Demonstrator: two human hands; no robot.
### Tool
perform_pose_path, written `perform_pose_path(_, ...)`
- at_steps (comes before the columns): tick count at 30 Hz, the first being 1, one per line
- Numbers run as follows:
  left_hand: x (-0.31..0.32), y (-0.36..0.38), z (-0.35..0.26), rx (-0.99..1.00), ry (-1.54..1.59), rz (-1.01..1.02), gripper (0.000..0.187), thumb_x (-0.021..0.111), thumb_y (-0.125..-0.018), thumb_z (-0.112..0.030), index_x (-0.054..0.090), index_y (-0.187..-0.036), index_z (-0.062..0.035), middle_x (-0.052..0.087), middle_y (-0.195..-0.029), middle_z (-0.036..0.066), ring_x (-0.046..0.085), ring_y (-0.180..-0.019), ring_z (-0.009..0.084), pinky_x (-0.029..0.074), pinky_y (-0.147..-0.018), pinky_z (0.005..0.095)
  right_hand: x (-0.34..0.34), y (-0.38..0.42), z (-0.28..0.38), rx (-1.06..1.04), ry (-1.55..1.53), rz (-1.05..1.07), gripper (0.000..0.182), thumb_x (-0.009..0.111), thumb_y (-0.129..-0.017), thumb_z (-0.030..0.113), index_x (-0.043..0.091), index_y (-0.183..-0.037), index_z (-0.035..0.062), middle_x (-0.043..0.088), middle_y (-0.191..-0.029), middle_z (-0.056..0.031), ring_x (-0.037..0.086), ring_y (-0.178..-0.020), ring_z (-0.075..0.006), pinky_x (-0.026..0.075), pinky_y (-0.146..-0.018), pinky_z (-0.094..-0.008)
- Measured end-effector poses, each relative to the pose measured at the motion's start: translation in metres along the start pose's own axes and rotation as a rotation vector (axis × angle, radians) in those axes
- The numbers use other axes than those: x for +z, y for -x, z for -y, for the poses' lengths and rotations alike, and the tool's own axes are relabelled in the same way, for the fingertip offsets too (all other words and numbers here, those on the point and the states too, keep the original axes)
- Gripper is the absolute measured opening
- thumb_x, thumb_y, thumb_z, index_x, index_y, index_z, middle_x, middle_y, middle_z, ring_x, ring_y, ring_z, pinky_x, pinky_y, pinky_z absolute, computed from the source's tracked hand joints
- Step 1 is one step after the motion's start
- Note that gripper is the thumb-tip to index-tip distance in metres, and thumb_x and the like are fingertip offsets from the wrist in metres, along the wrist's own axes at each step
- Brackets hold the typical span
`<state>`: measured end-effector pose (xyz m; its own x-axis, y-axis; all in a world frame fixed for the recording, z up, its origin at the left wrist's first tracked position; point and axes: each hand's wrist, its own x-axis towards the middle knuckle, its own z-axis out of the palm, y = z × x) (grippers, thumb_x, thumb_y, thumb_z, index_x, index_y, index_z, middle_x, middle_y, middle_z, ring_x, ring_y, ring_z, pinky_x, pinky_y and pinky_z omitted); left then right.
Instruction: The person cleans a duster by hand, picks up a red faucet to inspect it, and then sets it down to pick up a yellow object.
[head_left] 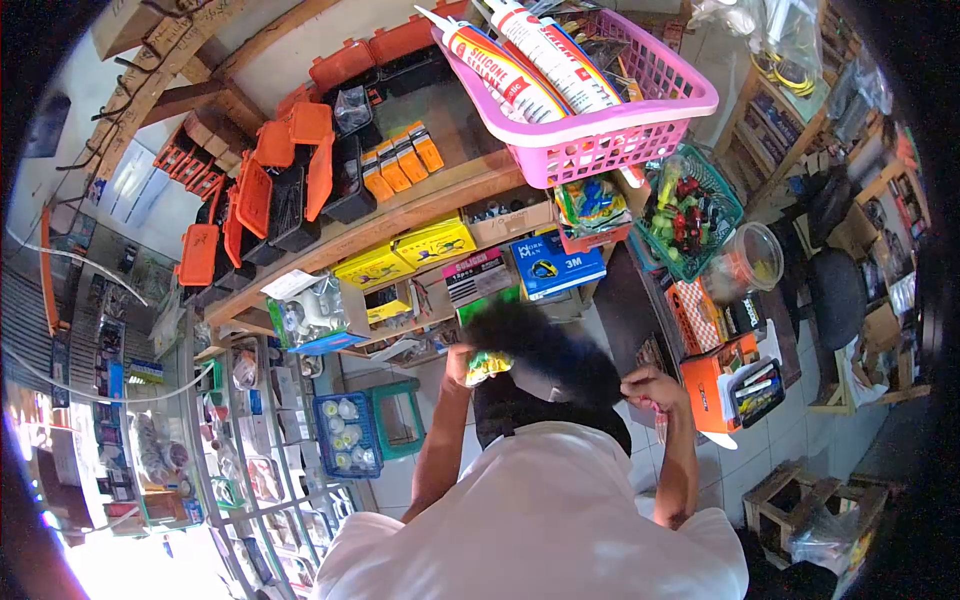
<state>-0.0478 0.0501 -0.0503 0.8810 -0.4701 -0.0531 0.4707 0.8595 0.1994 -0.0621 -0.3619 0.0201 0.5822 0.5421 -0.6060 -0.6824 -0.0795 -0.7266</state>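
Grasping a dark, fluffy duster point(545, 352) by its near end, the right hand point(652, 388) sits at about four o'clock from its middle, fingers curled, apparently letting the feathers reach across. At nine o'clock, the left hand point(459, 367) clasps a yellow-green packet point(488, 367), perhaps to steady it; both forearms point roughly toward twelve. Toward one o'clock, a pink basket point(600, 130) props sealant tubes point(505, 75) aslant, likely because they are long.

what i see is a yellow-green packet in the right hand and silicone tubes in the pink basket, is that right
Not quite: the head view shows the yellow-green packet in the left hand. The silicone tubes are in the pink basket.
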Motion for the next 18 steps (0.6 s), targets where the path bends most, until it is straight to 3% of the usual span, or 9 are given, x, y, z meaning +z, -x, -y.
perform_pose_path(1,0.014,-0.017,0.010,0.289,0.248,-0.561,0.040,0.049,-0.084,-0.015,0.051,-0.120,0.0037,0.061,-0.110,0.023,0.064,-0.083,0.0427,0.057,-0.058,0.0539,-0.004,-0.001,-0.002,-0.014,0.052,0.056,0.027,0.061,-0.089,0.016,0.049,-0.066,0.0091,0.038,-0.054,0.0045,0.032,-0.043,-0.0047,0.022,-0.039,-0.0219)
perform_pose_path(4,0.011,-0.002,-0.004,-0.012,-0.130,0.005,0.037,0.054,-0.087,-0.017,0.052,-0.118,0.0028,0.061,-0.111,0.020,0.065,-0.090,0.0350,0.056,-0.076,0.0423,0.003,0.002,0.004,-0.054,0.004,0.012,0.027,0.061,-0.090,0.017,0.048,-0.067,0.0101,0.039,-0.055,0.0050,0.032,-0.044,-0.0040,0.022,-0.039,-0.0209)
perform_pose_path(6,0.041,-0.013,0.004,0.117,-0.428,-0.512,0.038,0.060,-0.087,-0.014,0.050,-0.121,-0.0018,0.062,-0.108,0.011,0.064,-0.092,0.0246,0.054,-0.081,0.0369,0.014,0.004,0.015,-0.079,-0.092,-0.082,0.027,0.060,-0.090,0.017,0.048,-0.067,0.0105,0.038,-0.055,0.0055,0.032,-0.044,-0.0036,0.021,-0.039,-0.0204)
perform_pose_path(8,0.058,-0.023,0.011,0.208,-0.601,-0.596,0.038,0.061,-0.090,-0.016,0.050,-0.124,-0.0056,0.061,-0.109,0.006,0.062,-0.096,0.0196,0.053,-0.083,0.0363,0.023,0.004,0.021,-0.116,-0.163,-0.230,0.029,0.058,-0.092,0.018,0.047,-0.067,0.0107,0.037,-0.056,0.0065,0.032,-0.045,-0.0024,0.021,-0.039,-0.0198)
perform_pose_path(10,0.053,-0.032,0.016,0.272,-0.692,-0.534,0.037,0.062,-0.090,-0.015,0.051,-0.124,-0.0067,0.061,-0.112,0.004,0.058,-0.101,0.0158,0.049,-0.088,0.0326,0.032,0.001,0.022,-0.134,-0.121,-0.224,0.028,0.057,-0.093,0.018,0.047,-0.067,0.0108,0.036,-0.056,0.0068,0.031,-0.045,-0.0020,0.021,-0.039,-0.0197)
perform_pose_path(12,0.039,-0.039,0.018,0.523,-1.019,-0.382,0.036,0.061,-0.090,-0.011,0.051,-0.124,-0.0052,0.059,-0.115,0.006,0.056,-0.103,0.0144,0.044,-0.090,0.0291,0.040,-0.002,0.022,-0.154,-0.077,-0.220,0.028,0.055,-0.094,0.019,0.048,-0.068,0.0108,0.035,-0.056,0.0070,0.031,-0.045,-0.0017,0.021,-0.039,-0.0197)
perform_pose_path(13,0.051,-0.043,0.019,0.438,-1.221,-0.548,0.034,0.060,-0.091,-0.008,0.050,-0.123,-0.0019,0.060,-0.115,0.007,0.055,-0.104,0.0142,0.041,-0.092,0.0277,0.044,-0.006,0.018,-0.140,-0.035,-0.170,0.028,0.055,-0.094,0.019,0.048,-0.069,0.0104,0.035,-0.057,0.0069,0.031,-0.045,-0.0016,0.021,-0.039,-0.0198)
perform_pose_path(16,0.009,-0.044,0.024,0.634,-1.140,-0.425,0.035,0.059,-0.089,-0.004,0.051,-0.122,-0.0001,0.061,-0.113,0.009,0.055,-0.105,0.0164,0.041,-0.093,0.0297,0.048,-0.013,0.010,-0.112,0.042,-0.067,0.028,0.056,-0.094,0.018,0.049,-0.068,0.0095,0.037,-0.057,0.0069,0.030,-0.045,-0.0014,0.021,-0.039,-0.0205)
perform_pose_path(18,0.007,-0.045,0.018,0.504,-0.905,-0.446,0.039,0.059,-0.084,0.000,0.051,-0.122,0.0009,0.061,-0.114,0.009,0.054,-0.106,0.0184,0.040,-0.095,0.0320,0.050,-0.014,0.012,-0.143,0.020,-0.222,0.028,0.057,-0.094,0.017,0.050,-0.067,0.0089,0.037,-0.056,0.0075,0.029,-0.045,-0.0010,0.021,-0.039,-0.0208)
